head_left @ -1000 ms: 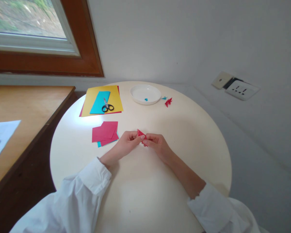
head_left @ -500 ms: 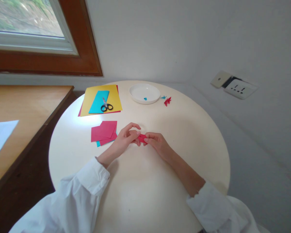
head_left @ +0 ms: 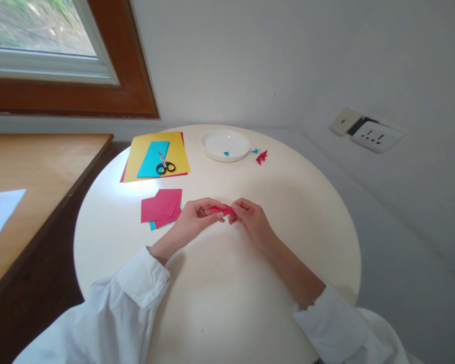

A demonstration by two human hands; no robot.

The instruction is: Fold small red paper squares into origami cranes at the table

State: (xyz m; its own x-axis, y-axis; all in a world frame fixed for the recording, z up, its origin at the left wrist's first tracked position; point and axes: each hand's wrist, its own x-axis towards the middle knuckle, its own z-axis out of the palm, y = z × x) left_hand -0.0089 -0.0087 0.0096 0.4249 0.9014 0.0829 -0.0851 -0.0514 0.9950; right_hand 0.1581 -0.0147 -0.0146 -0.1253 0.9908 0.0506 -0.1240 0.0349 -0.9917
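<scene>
A small folded piece of red paper point(head_left: 226, 209) is held between both hands above the middle of the round table. My left hand point(head_left: 200, 215) pinches its left part, thumb in front and fingers behind. On the other end, the fingertips of my right hand point(head_left: 251, 217) are closed. The fingers partly cover the paper, so its full shape is hidden. To the left of my left hand lie several red paper pieces point(head_left: 161, 206) with a blue sheet point(head_left: 152, 226) showing beneath them.
Black-handled scissors point(head_left: 166, 166) rest on blue paper point(head_left: 149, 162) over a yellow sheet point(head_left: 180, 156). A white plate point(head_left: 216, 154) holds a small blue piece point(head_left: 226, 153). Right of it lie red folded paper figures point(head_left: 262, 157) and a blue one point(head_left: 255, 150). A wooden desk point(head_left: 41, 162) adjoins at left.
The red paper has been turned and now looks narrower and longer. My left fingers have closed further around it, and my right hand has shifted slightly right.
</scene>
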